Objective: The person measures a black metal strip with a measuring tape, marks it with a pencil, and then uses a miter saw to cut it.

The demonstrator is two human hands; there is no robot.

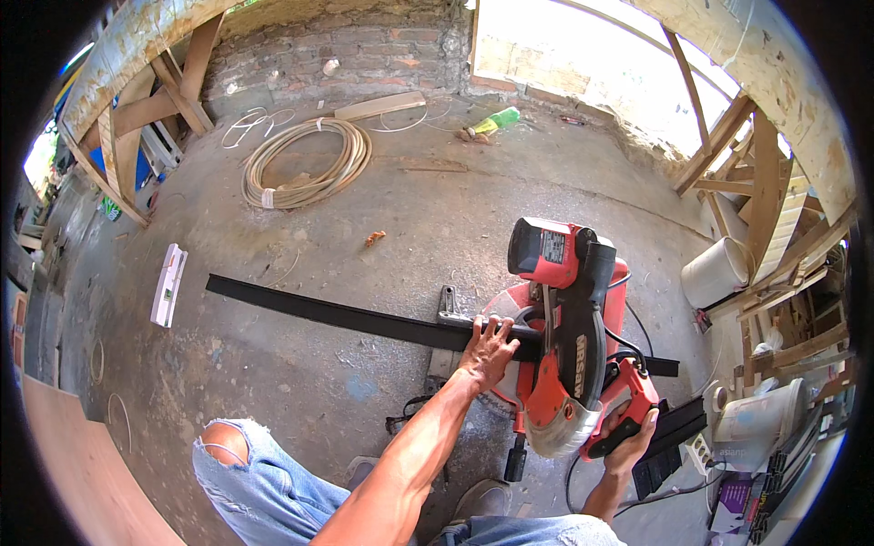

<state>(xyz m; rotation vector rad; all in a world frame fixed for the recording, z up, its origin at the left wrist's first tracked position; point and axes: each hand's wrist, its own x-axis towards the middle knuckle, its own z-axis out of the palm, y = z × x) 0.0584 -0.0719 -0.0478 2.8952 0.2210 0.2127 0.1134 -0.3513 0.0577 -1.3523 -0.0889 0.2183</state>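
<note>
A red and black mitre saw (569, 328) sits on the concrete floor in front of me. A long black bar (319, 314) lies across its base, running far out to the left. My left hand (489, 350) presses flat on the bar right beside the saw's blade guard. My right hand (630, 441) is wrapped around the saw's red handle at the lower right. My knee in torn blue jeans (246, 464) is at the bottom.
A coiled pale hose (305, 164) lies at the back by a brick wall. A white spirit level (168, 284) rests on the floor at left. A white bucket (715, 271), wooden frames and a power strip (699, 448) crowd the right side. More black bars (669, 441) lie under the saw handle.
</note>
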